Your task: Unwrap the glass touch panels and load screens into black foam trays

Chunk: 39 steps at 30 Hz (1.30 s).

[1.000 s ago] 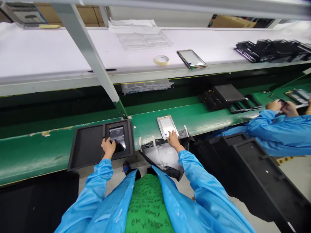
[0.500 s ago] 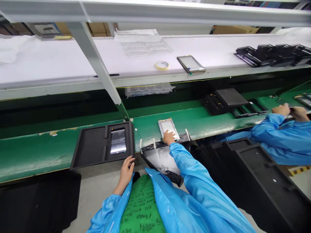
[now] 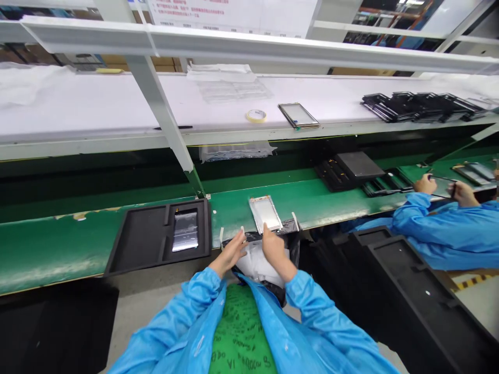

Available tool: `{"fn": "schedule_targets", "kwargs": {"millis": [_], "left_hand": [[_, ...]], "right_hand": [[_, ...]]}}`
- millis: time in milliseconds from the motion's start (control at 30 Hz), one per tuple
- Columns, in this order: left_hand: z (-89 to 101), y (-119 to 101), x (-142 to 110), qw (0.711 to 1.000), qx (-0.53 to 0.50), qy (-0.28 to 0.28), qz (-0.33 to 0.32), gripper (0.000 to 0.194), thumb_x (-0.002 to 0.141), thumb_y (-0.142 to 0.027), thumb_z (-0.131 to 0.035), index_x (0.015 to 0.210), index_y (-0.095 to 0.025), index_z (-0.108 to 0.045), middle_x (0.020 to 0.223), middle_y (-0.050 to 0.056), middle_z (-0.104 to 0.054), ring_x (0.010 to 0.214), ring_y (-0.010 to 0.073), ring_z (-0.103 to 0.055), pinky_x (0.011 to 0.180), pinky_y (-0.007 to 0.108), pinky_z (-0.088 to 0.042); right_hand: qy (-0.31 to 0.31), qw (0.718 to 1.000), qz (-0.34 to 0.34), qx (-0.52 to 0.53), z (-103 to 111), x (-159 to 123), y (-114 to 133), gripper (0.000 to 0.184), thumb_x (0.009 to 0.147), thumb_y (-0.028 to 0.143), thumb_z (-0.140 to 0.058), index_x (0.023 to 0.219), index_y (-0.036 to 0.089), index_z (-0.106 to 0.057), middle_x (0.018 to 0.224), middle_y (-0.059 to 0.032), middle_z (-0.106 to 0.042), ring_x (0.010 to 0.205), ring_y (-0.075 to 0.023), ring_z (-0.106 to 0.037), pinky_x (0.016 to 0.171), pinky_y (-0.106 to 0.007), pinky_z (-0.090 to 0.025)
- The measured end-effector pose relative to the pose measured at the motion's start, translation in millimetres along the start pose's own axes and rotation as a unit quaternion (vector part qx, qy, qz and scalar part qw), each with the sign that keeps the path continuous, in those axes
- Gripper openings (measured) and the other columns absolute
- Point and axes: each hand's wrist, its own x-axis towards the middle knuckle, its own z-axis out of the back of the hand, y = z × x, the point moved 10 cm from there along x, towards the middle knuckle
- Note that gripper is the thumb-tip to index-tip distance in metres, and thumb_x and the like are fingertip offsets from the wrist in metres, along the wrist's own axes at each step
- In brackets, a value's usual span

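A flat silver panel (image 3: pixel 265 213) lies on the green belt (image 3: pixel 331 200) right in front of me. My right hand (image 3: pixel 273 249) rests at its near edge, fingers curled towards it. My left hand (image 3: pixel 233 251) hovers beside it with fingers stretched out, over a black bag (image 3: pixel 290 244) taped to the belt's edge and lined with clear film. To the left stands a black foam tray (image 3: pixel 140 241) with one shiny panel (image 3: pixel 185 231) in its right pocket.
A co-worker in a blue sleeve (image 3: pixel 448 228) handles a part at the right. Black trays (image 3: pixel 409 280) are stacked below the belt. The white shelf (image 3: pixel 97 104) carries a tape roll (image 3: pixel 256 115), a panel (image 3: pixel 298 114) and black frames (image 3: pixel 421 106).
My left hand left the foam tray, dropped below the belt edge and came right beside my right hand. My right hand slid back from the panel's face to its near edge.
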Motion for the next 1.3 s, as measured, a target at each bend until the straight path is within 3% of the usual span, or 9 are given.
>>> {"fn": "schedule_targets", "kwargs": {"millis": [133,200,333,600,767,900,1000,1133,1300], "left_hand": [[-30.8,-5,10,0.996,-0.073,0.059,0.005,0.062,0.091,-0.053,-0.062,0.145,-0.024,-0.049,0.143,0.016,-0.058,0.129,0.0304,-0.058,0.107,0.046,-0.046],[-31.4,-5,2,0.99,-0.095,0.098,0.027,0.061,0.094,-0.049,-0.058,0.148,-0.023,-0.045,0.137,0.016,-0.063,0.119,0.0287,-0.065,0.101,0.044,-0.051],[-31.7,-2,-26,0.974,-0.119,0.171,0.087,0.06,0.099,-0.051,-0.046,0.151,-0.022,-0.041,0.135,0.016,-0.064,0.113,0.0288,-0.068,0.096,0.046,-0.055],[-34.1,-5,-52,0.971,-0.125,0.183,0.089,0.06,0.099,-0.05,-0.047,0.153,-0.024,-0.038,0.136,0.015,-0.063,0.113,0.0276,-0.068,0.096,0.046,-0.054],[-24.8,6,-59,0.969,-0.118,0.191,0.101,0.063,0.1,-0.05,-0.046,0.157,-0.029,-0.029,0.142,0.017,-0.058,0.11,0.0263,-0.069,0.09,0.043,-0.056],[-21.4,9,-65,0.968,-0.108,0.204,0.094,0.073,0.096,-0.059,-0.049,0.158,-0.031,-0.023,0.146,0.019,-0.054,0.112,0.0285,-0.069,0.087,0.041,-0.056],[-25.9,11,-75,0.965,-0.062,0.241,0.081,0.086,0.085,-0.063,-0.066,0.156,-0.027,-0.033,0.147,0.019,-0.054,0.121,0.0315,-0.064,0.096,0.043,-0.052],[-36.4,7,-93,0.951,0.067,0.302,0.014,0.096,0.057,-0.033,-0.096,0.144,-0.022,-0.054,0.143,0.015,-0.059,0.133,0.0351,-0.054,0.113,0.044,-0.038],[-33.7,2,-101,0.947,0.154,0.283,0.023,0.056,0.082,-0.032,-0.078,0.134,-0.017,-0.063,0.124,0.019,-0.071,0.119,0.0361,-0.065,0.106,0.052,-0.045]], "right_hand": [[-0.056,0.988,0.135,0.038,8,-56,84,0.065,0.095,0.028,-0.057,0.154,0.016,-0.033,0.147,-0.0242,-0.048,0.127,-0.0349,-0.052,0.104,-0.053,-0.049],[-0.038,0.978,0.197,0.059,16,-70,101,0.073,0.087,0.035,-0.071,0.151,0.018,-0.039,0.154,-0.0215,-0.039,0.13,-0.0366,-0.046,0.105,-0.057,-0.047],[0.001,0.962,0.257,0.098,29,-76,92,0.075,0.076,0.042,-0.083,0.142,0.023,-0.052,0.151,-0.0171,-0.04,0.124,-0.0315,-0.047,0.105,-0.052,-0.046],[0.029,0.93,0.337,0.141,29,-81,103,0.057,0.08,0.053,-0.077,0.129,0.026,-0.062,0.13,-0.01,-0.056,0.118,-0.0241,-0.05,0.095,-0.037,-0.046],[0.053,0.92,0.382,0.072,20,-91,118,0.02,0.094,0.039,-0.065,0.102,0.021,-0.067,0.107,-0.0065,-0.062,0.103,-0.0204,-0.054,0.08,-0.029,-0.046],[0.031,0.909,0.415,-0.012,12,-109,128,0.018,0.103,0.026,-0.045,0.103,0.018,-0.062,0.102,-0.0065,-0.063,0.089,-0.0177,-0.055,0.072,-0.028,-0.044],[0.012,0.91,0.413,-0.022,13,-114,132,0.025,0.106,0.023,-0.035,0.099,0.015,-0.058,0.092,-0.0058,-0.063,0.076,-0.0158,-0.056,0.065,-0.028,-0.042],[-0.011,0.926,0.377,-0.025,28,-97,132,0.022,0.107,0.029,-0.038,0.104,0.015,-0.055,0.088,-0.0058,-0.066,0.07,-0.0146,-0.06,0.057,-0.026,-0.035],[-0.012,0.927,0.373,-0.02,64,-75,136,0.031,0.104,0.044,-0.045,0.099,0.015,-0.053,0.081,-0.0048,-0.064,0.069,-0.0155,-0.061,0.057,-0.025,-0.032]]}}
